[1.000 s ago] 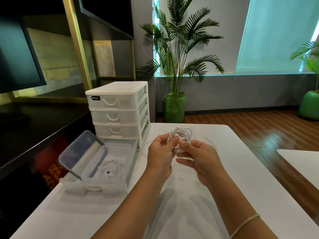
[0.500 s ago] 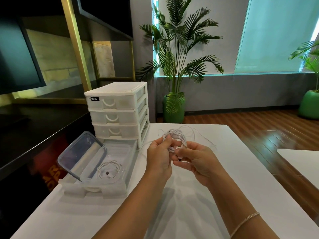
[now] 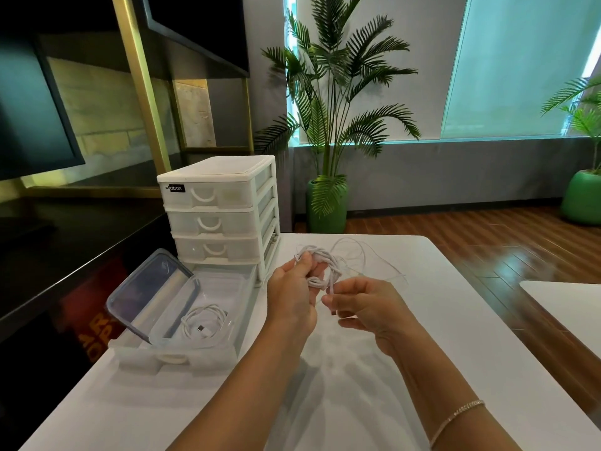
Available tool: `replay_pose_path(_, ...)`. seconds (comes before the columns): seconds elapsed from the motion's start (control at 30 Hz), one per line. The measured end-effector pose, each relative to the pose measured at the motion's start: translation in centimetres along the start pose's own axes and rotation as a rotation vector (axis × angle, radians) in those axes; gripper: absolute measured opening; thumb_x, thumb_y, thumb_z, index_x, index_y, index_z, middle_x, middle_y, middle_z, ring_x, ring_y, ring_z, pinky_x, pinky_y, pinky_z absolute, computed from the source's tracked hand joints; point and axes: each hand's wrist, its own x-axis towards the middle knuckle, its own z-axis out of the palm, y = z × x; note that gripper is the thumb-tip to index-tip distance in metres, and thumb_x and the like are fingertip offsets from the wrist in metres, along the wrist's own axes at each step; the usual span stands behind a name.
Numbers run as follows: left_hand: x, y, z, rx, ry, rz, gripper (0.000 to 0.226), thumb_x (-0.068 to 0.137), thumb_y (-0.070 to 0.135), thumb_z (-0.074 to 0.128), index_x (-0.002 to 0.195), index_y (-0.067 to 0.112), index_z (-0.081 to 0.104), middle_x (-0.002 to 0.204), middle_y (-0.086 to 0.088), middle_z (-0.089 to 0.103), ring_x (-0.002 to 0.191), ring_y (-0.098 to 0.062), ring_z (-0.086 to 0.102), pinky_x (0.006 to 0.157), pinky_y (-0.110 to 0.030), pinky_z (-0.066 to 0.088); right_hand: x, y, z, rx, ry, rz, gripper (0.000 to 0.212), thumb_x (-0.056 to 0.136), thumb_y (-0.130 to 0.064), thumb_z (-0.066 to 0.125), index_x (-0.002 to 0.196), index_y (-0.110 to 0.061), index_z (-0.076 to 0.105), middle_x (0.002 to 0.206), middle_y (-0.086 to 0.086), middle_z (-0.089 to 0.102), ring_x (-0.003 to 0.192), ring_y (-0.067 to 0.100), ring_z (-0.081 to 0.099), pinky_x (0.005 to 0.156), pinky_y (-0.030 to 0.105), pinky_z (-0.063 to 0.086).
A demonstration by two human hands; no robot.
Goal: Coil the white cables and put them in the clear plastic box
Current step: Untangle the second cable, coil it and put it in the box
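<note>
One coiled cable [image 3: 205, 324] lies in clear box [image 3: 242, 289] at 9 o'clock, lid [image 3: 147, 289] propped open. L hand [image 3: 292, 296] grips 2nd cable's coil [image 3: 320, 263]; R hand [image 3: 366, 305] pinches its end, above table [image 3: 455, 320].

There is just one camera, and it sits on the person's head. It looks forward and down across the white table [image 3: 439, 320]. The two arms reach in from the bottom of the frame, very close. The drawer unit [image 3: 221, 206] is left of the middle. The far wall and plant [image 3: 338, 102] fill the top.
</note>
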Motion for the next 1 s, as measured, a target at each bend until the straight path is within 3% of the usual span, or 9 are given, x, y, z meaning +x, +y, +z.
replay_pose_path(0.17,0.1,-0.3,0.2,0.112,-0.093,-0.012,0.031,0.089,0.023,0.059,0.116,0.008,0.059,0.108,-0.010,0.069,0.090,-0.024,0.070,0.084,-0.036,0.057,0.0,0.0,-0.7,0.064,0.116,-0.003,0.007,0.073,-0.013,0.076,0.078,-0.010,0.071,0.076,0.007,0.066,0.062,0.017,0.053,0.050,0.024,0.046)
replay_pose_path(0.33,0.5,-0.3,-0.3,0.137,-0.114,-0.024,0.031,0.090,0.026,0.057,0.115,0.008,0.061,0.106,-0.010,0.070,0.089,-0.024,0.070,0.078,-0.032,0.058,-0.1,-0.2,-0.7,0.101,0.081,-0.030,0.006,0.073,-0.010,0.074,0.078,-0.008,0.069,0.071,0.012,0.068,0.053,0.017,0.063,0.050,0.021,0.054)
replay_pose_path(0.6,0.8,-0.9,-0.2,0.293,-0.107,-0.021,0.032,0.090,0.036,0.056,0.112,0.014,0.062,0.109,-0.005,0.069,0.100,-0.023,0.066,0.098,-0.039,0.048,-0.3,-0.4,-0.7,0.223,0.047,-0.060,0.003,0.077,0.000,0.069,0.078,-0.003,0.068,0.067,0.013,0.069,0.053,0.016,0.068,0.052,0.020,0.056)
replay_pose_path(0.7,0.6,-0.6,-0.1,0.320,-0.142,-0.008,0.034,0.090,0.040,0.054,0.113,0.016,0.060,0.114,-0.003,0.067,0.107,-0.022,0.061,0.100,-0.036,0.046,-0.2,-0.6,-0.7,0.323,0.024,-0.042,0.016,0.078,-0.002,0.068,0.093,-0.004,0.065,0.074,0.011,0.071,0.057,0.016,0.069,0.055,0.021,0.057)
replay_pose_path(0.8,0.4,-0.3,-0.2,0.346,-0.169,0.004,0.020,0.089,0.043,0.053,0.097,0.025,0.059,0.116,-0.002,0.066,0.113,-0.020,0.056,0.096,-0.031,0.040,-0.4,-1.0,-1.0,0.364,-0.041,-0.028,0.015,0.080,-0.005,0.065,0.095,-0.006,0.064,0.075,0.009,0.070,0.057,0.016,0.068,0.054,0.021,0.057)
replay_pose_path(0.87,0.4,-0.2,-0.3,0.352,-0.150,0.009,0.013,0.090,0.040,0.054,0.087,0.027,0.056,0.112,0.000,0.067,0.113,-0.020,0.055,0.100,-0.035,0.037,-0.5,-1.1,-1.2,0.346,-0.073,-0.023,0.011,0.081,-0.010,0.064,0.092,-0.008,0.065,0.077,0.010,0.068,0.053,0.014,0.065,0.052,0.021,0.057)
replay_pose_path(1.0,0.3,-0.1,-0.3,0.353,-0.157,0.018,0.013,0.091,0.035,0.054,0.086,0.023,0.057,0.099,0.001,0.068,0.107,-0.020,0.058,0.095,-0.032,0.038,-0.4,-1.0,-1.2,0.315,-0.070,-0.030,0.013,0.083,-0.019,0.062,0.092,-0.010,0.067,0.082,0.013,0.067,0.049,0.014,0.062,0.050,0.022,0.057)
